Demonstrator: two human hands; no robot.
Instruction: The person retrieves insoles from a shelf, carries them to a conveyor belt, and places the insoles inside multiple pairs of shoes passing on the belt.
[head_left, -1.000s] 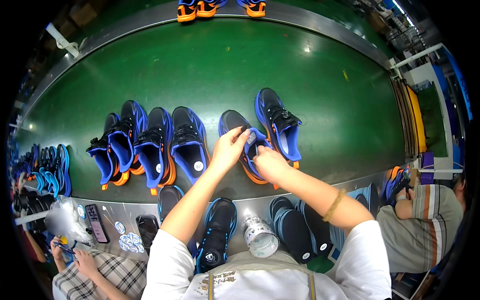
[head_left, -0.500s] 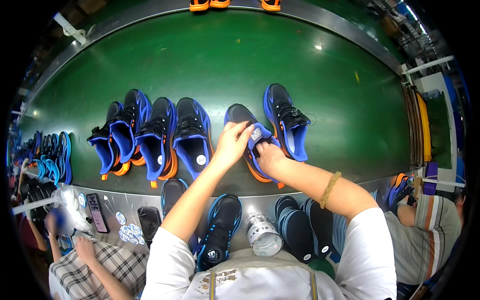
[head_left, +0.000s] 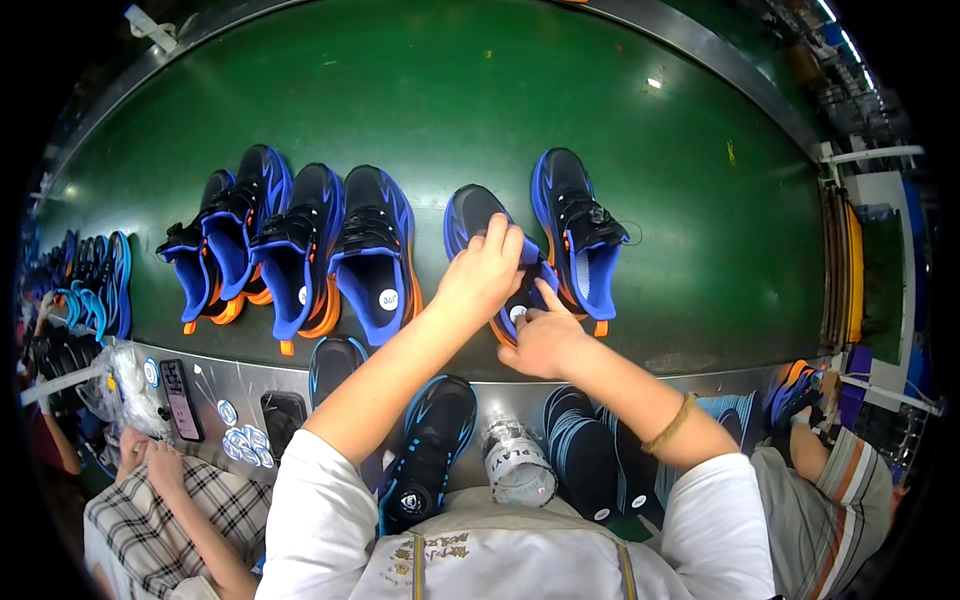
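A black and blue sneaker (head_left: 470, 212) with an orange sole lies on the green surface in front of me, toe pointing away. My left hand (head_left: 485, 268) pinches its tongue area from the left, fingers closed. At the opening's right and heel side, my right hand (head_left: 548, 338) grips the collar, one finger stretched along the edge. A round white sticker (head_left: 518, 313) shows on the insole between my hands. Just right of it stands a matching sneaker (head_left: 568, 190), touched by neither hand. Several like sneakers (head_left: 376, 215) are lined up to the left.
The green belt (head_left: 450, 90) has a metal ledge along my side. On the ledge are a dark sneaker (head_left: 432, 440), a clear plastic jar (head_left: 518, 465), stacked insoles (head_left: 580, 455), round stickers (head_left: 247, 445) and phones (head_left: 181, 400). People sit at both sides, one in a plaid garment (head_left: 150, 500).
My right hand has drawn out of the sneaker's opening toward the heel, exposing the insole sticker. My left hand has moved slightly up on the tongue. The whole view has shifted a little.
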